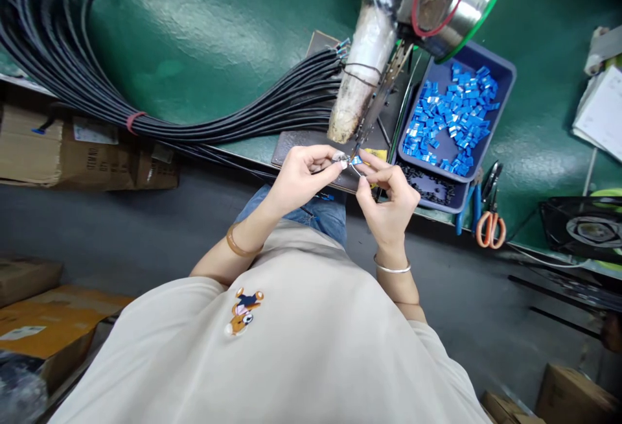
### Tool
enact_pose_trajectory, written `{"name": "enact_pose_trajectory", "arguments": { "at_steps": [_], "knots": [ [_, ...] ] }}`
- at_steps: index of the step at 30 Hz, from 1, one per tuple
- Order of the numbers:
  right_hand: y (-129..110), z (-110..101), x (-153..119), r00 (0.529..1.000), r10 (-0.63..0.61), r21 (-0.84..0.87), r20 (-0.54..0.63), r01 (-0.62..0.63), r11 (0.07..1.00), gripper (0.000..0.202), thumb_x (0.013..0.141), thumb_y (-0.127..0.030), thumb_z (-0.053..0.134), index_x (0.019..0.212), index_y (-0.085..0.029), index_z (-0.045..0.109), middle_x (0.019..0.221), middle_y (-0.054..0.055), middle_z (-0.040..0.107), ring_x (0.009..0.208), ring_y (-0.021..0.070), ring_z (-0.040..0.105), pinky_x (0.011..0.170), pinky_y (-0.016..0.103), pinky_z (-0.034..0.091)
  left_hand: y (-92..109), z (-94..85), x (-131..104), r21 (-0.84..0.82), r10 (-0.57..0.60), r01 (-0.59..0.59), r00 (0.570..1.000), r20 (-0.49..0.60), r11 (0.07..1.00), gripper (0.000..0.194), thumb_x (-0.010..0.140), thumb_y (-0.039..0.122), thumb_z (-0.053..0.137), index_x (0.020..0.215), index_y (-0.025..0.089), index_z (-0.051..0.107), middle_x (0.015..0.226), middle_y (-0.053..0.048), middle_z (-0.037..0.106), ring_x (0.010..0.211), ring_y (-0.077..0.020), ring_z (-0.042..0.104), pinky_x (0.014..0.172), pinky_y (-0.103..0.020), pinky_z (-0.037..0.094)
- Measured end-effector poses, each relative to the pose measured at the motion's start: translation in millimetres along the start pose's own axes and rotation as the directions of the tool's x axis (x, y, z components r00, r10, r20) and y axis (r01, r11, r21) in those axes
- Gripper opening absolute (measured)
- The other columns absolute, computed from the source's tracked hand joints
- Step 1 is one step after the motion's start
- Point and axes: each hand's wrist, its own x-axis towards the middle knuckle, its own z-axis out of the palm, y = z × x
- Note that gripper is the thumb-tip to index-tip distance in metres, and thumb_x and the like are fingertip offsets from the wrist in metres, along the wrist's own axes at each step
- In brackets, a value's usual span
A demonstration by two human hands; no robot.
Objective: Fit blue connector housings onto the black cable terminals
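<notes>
My left hand (311, 174) is closed in a pinch at the bench's front edge. What sits between its thumb and fingertip is small, partly hidden and cannot be made out. Facing it, my right hand (389, 190) pinches a small blue connector (357, 160), with a thin pale strand just below the connector. Directly above both sets of fingertips, the metal tip of a mounted tool, apparently a soldering iron (372, 109), points down. A yellow sponge-like piece (376, 157) lies behind my right fingers.
A bundle of black cables (233, 124) runs along the bench to the left. Right of my hands is a tray (506, 83) of blue connectors over another of small black parts. Pliers (469, 207) and orange-handled scissors (490, 229) lie nearby. A wire spool (466, 15) hangs above.
</notes>
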Motion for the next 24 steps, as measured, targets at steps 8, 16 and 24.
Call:
{"name": "enact_pose_trajectory", "arguments": {
  "at_steps": [8,16,24],
  "knots": [
    [-4.1,-3.3,3.1,0.998,-0.056,-0.035,0.018,0.057,0.998,0.011,0.085,-0.012,0.059,0.079,-0.022,0.056,0.120,0.007,0.072,0.098,0.0200,0.074,0.086,0.037,0.064,1.8,0.0,-0.9,-0.054,0.024,-0.025,1.000,-0.008,0.998,0.013,0.082,0.026,0.068,0.083,0.014,0.072,0.076,-0.001,0.068,0.063,-0.0065,0.057,0.060,-0.016,0.047],
    [-3.4,-3.5,-1.7,0.995,-0.097,-0.084,0.036,0.100,0.991,0.014,0.085,-0.012,0.058,0.077,-0.022,0.052,0.117,0.008,0.073,0.093,0.0183,0.075,0.083,0.032,0.064,0.5,-2.2,-1.8,-0.060,-0.027,0.031,0.997,0.070,0.998,0.014,0.082,0.025,0.068,0.077,0.012,0.067,0.065,0.002,0.056,0.052,-0.0030,0.042,0.046,-0.015,0.032],
    [-4.1,0.7,-5.4,0.999,-0.048,-0.074,-0.003,0.047,0.996,0.013,0.083,-0.011,0.061,0.078,-0.021,0.054,0.116,0.007,0.073,0.094,0.0178,0.075,0.086,0.031,0.062,0.0,-6.5,-0.5,-0.039,-0.034,0.039,0.991,0.126,0.998,0.018,0.085,0.028,0.065,0.077,0.013,0.065,0.061,0.002,0.050,0.048,-0.0035,0.041,0.045,-0.017,0.031]
  ]
}}
